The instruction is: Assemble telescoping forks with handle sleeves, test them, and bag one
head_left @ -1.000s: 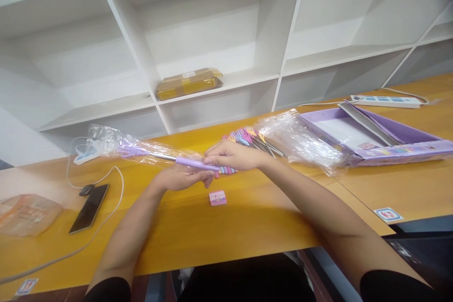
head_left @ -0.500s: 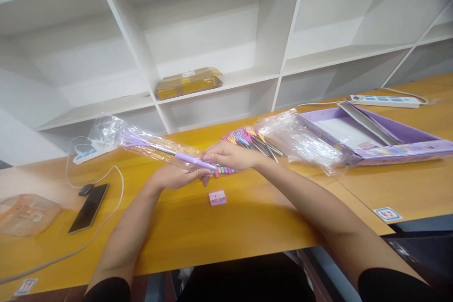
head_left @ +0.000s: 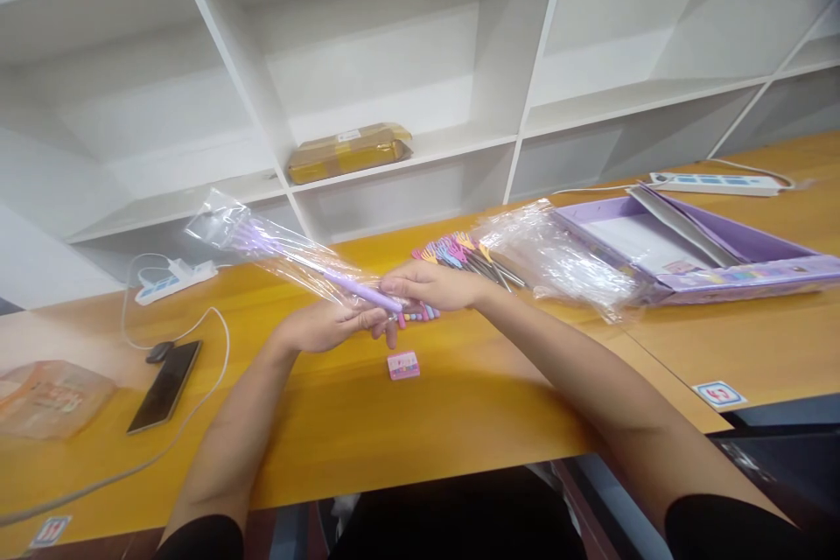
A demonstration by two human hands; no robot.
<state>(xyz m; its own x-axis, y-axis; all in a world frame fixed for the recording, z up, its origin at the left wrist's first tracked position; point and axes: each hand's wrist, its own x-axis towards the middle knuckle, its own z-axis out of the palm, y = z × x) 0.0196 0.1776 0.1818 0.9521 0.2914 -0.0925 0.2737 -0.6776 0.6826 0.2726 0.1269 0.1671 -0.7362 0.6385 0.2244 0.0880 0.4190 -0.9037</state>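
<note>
A purple back scratcher [head_left: 358,287] inside a clear plastic sleeve [head_left: 220,223] slants over the table, its hand-shaped head up to the left. My left hand [head_left: 328,324] is closed around the handle from below. At the handle's lower end, my right hand [head_left: 433,284] pinches the scratcher and its sleeve; the fingertips are partly hidden. Behind my right hand lies a pile of back scratchers [head_left: 452,252] with pink, yellow and blue hand-shaped heads and metal shafts. Their colourful handle ends [head_left: 420,313] show below the hand. A small pink box [head_left: 402,366] sits on the table nearer me.
Crumpled clear plastic bags [head_left: 557,258] lie beside an open purple box [head_left: 741,280] at right. Toward the left are a phone [head_left: 164,385], a cable, a power strip [head_left: 176,280] and an orange bag [head_left: 52,398]. White shelves [head_left: 394,44] rise behind, holding a taped parcel [head_left: 351,153].
The sleeved back scratcher has turned slightly, its head end shifting a little to the right. Both hands keep their hold, the right one a touch further right.
</note>
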